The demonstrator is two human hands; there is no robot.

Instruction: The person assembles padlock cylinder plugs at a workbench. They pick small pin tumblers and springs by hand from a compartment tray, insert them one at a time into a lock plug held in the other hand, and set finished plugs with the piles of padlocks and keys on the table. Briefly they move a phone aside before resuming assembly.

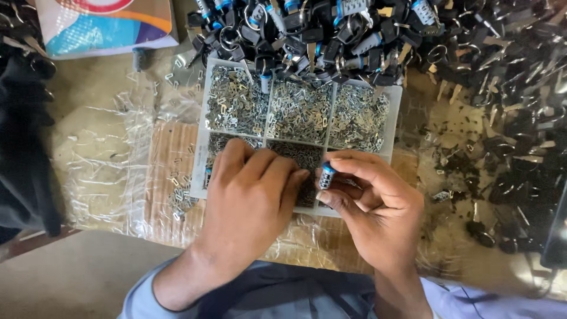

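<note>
Right hand [378,204] pinches a small black-and-blue lock piece [326,176] (light, rigid, slippery metal) by its sides, left hand [251,195] curled palm-down at nine o'clock over the white compartmented plastic tray [393,127], its hold hidden.

The person wears a light blue shirt with long sleeves. The left sleeve [147,298] is pushed up a little, so the wrist is bare. The left hand [251,198] and the right hand [378,207] are bare, without gloves, rings or a watch.
</note>
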